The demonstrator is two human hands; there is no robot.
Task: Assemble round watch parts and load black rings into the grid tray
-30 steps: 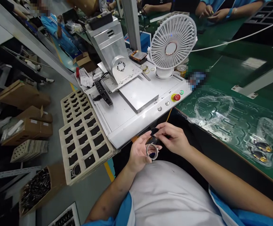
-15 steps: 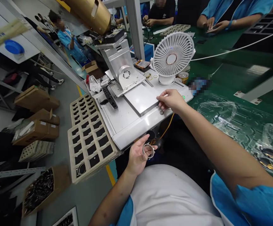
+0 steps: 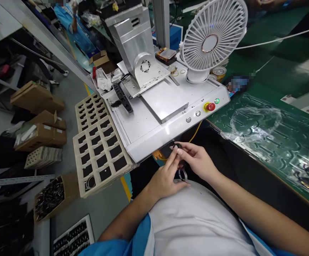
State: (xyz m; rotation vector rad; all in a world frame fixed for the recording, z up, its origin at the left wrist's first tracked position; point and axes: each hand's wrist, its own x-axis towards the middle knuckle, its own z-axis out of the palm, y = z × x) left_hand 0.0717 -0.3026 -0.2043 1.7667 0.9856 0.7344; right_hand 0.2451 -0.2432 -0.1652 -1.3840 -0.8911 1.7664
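Observation:
My left hand [image 3: 166, 176] is closed in front of my shirt, with a silvery metal ring [image 3: 182, 175] hanging under its fingers near the palm. Its fingertips also meet a small dark part [image 3: 176, 145], whose kind I cannot make out. My right hand [image 3: 198, 159] pinches that same dark part from the other side, thumb against fingers. Both hands are just below the front edge of a white machine [image 3: 154, 141]. A flat metal plate [image 3: 161, 106] lies on this machine, below a metal bracket [image 3: 133, 39].
Left of the machine stand beige trays [image 3: 76, 156] with dark pockets, one pocket holding a ring-shaped part [image 3: 90, 182]. A white fan [image 3: 213, 39] and a red button [image 3: 210, 106] are at right. Clear plastic bags [image 3: 255, 124] lie on the green table [image 3: 284, 156].
My right hand has come down from the machine's front edge to my left hand, now with a small dark part at its fingertips. My left hand has turned over with the ring. The view has tilted down.

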